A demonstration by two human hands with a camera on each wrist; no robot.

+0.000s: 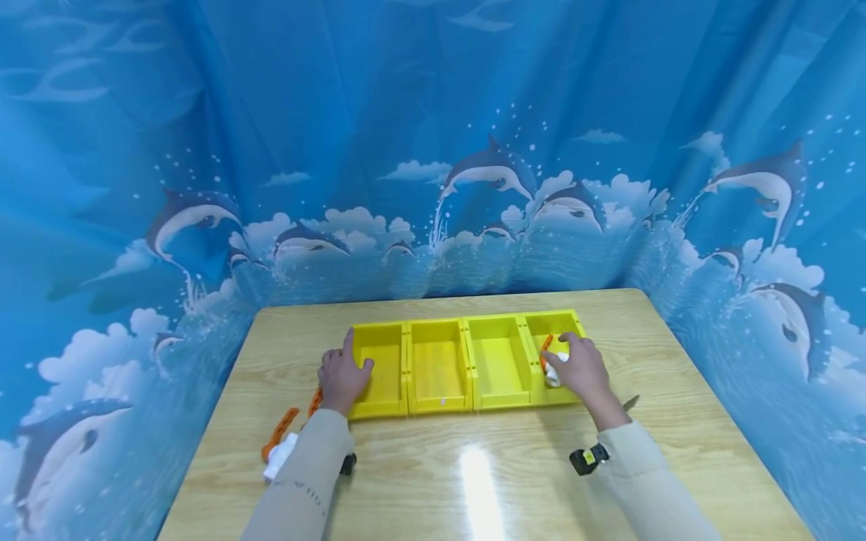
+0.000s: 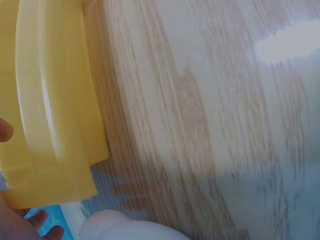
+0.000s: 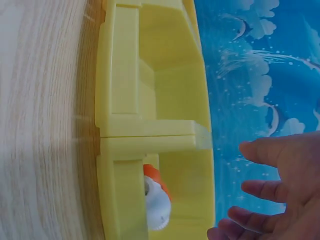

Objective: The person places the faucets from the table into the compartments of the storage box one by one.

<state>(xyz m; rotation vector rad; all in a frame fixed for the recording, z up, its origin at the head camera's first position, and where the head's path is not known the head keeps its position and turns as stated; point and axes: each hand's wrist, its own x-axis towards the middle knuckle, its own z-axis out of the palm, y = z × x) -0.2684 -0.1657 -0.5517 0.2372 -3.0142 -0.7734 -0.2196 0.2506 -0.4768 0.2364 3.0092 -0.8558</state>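
A row of joined yellow bins [image 1: 440,368] stands across the table. My left hand [image 1: 343,376] rests over the left end wall, thumb spread over the inside and the other fingers outside; in the left wrist view the thumb [image 2: 5,130] shows at the edge. My right hand [image 1: 580,367] is over the rightmost bin, fingers spread. A white fitting with an orange bar [image 1: 556,370] lies in that bin, close under the fingers. In the right wrist view the same white fitting [image 3: 157,207] sits behind the bin's front lip, apart from the hand [image 3: 285,192].
Left of the bins, another white piece [image 1: 279,457] and orange bars [image 1: 279,434] lie on the wooden table [image 1: 419,481], partly behind the left sleeve. A blue dolphin-print curtain [image 1: 379,150] surrounds the table's back and sides.
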